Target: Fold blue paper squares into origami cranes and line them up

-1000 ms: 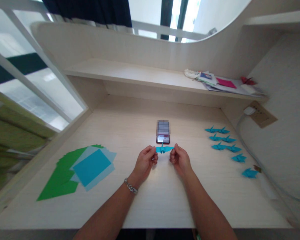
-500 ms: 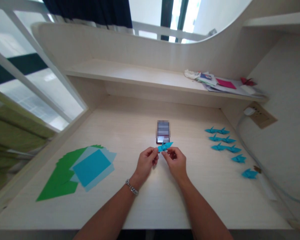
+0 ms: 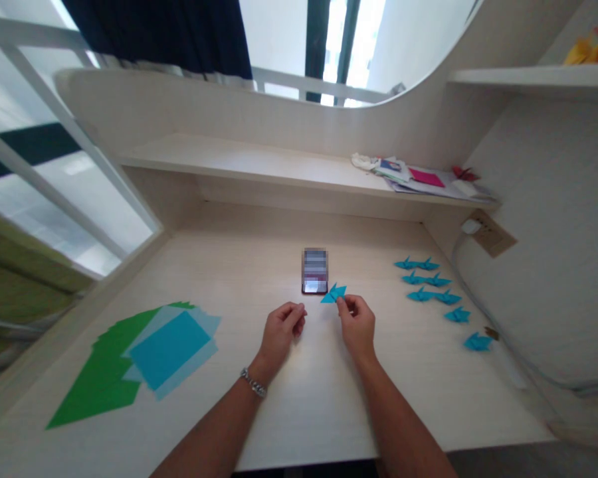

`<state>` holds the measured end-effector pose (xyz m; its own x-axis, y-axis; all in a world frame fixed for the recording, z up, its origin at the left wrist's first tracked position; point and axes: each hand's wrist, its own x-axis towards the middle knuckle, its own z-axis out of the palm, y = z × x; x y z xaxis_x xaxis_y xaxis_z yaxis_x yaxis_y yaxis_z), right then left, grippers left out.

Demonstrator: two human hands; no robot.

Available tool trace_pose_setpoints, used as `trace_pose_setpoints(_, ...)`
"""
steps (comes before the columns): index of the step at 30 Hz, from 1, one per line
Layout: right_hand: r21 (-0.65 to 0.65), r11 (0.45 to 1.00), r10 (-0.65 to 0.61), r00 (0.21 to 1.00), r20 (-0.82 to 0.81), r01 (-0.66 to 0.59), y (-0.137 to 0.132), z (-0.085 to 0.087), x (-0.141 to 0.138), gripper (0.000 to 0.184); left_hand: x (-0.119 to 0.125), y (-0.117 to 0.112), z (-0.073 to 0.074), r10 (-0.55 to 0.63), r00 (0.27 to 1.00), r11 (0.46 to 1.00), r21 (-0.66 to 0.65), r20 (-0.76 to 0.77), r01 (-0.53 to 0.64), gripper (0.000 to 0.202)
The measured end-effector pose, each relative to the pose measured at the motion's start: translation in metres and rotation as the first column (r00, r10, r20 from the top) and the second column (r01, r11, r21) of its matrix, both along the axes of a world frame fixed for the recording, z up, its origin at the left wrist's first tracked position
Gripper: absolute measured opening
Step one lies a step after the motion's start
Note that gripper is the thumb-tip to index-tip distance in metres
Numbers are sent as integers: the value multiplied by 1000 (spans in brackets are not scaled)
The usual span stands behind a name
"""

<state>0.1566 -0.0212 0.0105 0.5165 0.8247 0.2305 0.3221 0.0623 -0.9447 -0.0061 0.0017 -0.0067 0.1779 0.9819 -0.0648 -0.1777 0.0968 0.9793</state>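
A folded blue paper crane (image 3: 334,293) is pinched between the thumb and fingers of my right hand (image 3: 358,326), just in front of the phone. My left hand (image 3: 280,330) is apart from the crane, its fingers curled together with nothing visible in them; a chain bracelet (image 3: 254,382) circles that wrist. On the right of the desk, several more blue paper cranes (image 3: 434,296) stand in short rows. To the left lies a fanned stack of blue paper sheets (image 3: 172,348), partly covering green paper sheets (image 3: 92,383).
A phone (image 3: 315,271) lies on the desk (image 3: 259,245) beyond my hands. Papers (image 3: 423,178) rest on the back shelf (image 3: 259,164). At the right, a cable (image 3: 498,332) runs from the wall socket (image 3: 491,234) along the desk's edge.
My left hand has let go of the crane and moved away to the left. The crane now stays in my right hand alone, and the view has shifted slightly right.
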Motion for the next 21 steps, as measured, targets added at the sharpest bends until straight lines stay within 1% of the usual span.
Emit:
trace_pose_setpoints(1,11,1000,-13,1000,-8,13,1,1,4,29,0,0,0,0,999,1000,20,-52,1,30)
trace_pose_setpoints(3,26,999,-32,999,-26,32,0,5,14,30,1,-2,2,-28,981,995,87,-190,46,29)
trace_pose_setpoints(5,26,998,-59,997,-42,60,-2,6,26,32,2,-5,4,-40,940,981,166,-339,102,30)
trace_pose_setpoints(8,4,991,-137,990,-33,137,-14,1,52,35,3,-9,7,-49,845,937,269,-533,224,32)
trace_pose_setpoints(11,-18,964,-266,964,18,266,-33,-12,89,40,4,-8,9,-65,744,889,300,-666,346,32)
trace_pose_setpoints(13,-34,937,-344,935,86,347,-48,-21,117,40,5,-7,9,-78,678,868,286,-731,407,32)
trace_pose_setpoints(16,-51,898,-417,883,215,437,-63,-29,156,37,5,-9,9,-104,608,829,270,-787,490,33)
trace_pose_setpoints(19,-92,874,-432,850,302,477,-68,-33,183,35,3,-18,7,-75,588,824,282,-805,492,33)
trace_pose_setpoints(20,-108,867,-432,841,327,487,-67,-33,189,35,3,-22,6,-32,591,832,306,-806,462,33)
trace_pose_setpoints(21,-127,863,-422,836,351,489,-66,-34,194,34,2,-26,5,-6,595,829,329,-804,453,33)
